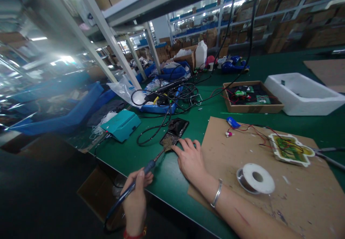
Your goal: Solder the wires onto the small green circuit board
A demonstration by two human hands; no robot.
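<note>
Fingers [140, 177] of the left hand [136, 199] wrapped round a soldering iron [151, 165], tip just above them on the iron stand [178, 125] at frame centre, right hand [191, 160] flat, fingers spread, touching the stand

left hand [136, 199]: red band [134, 236] around the wrist | right hand [192, 161]: thin silver bangle [217, 193] on the wrist | right forearm [250, 217]: bare, uncovered by any sleeve
</note>
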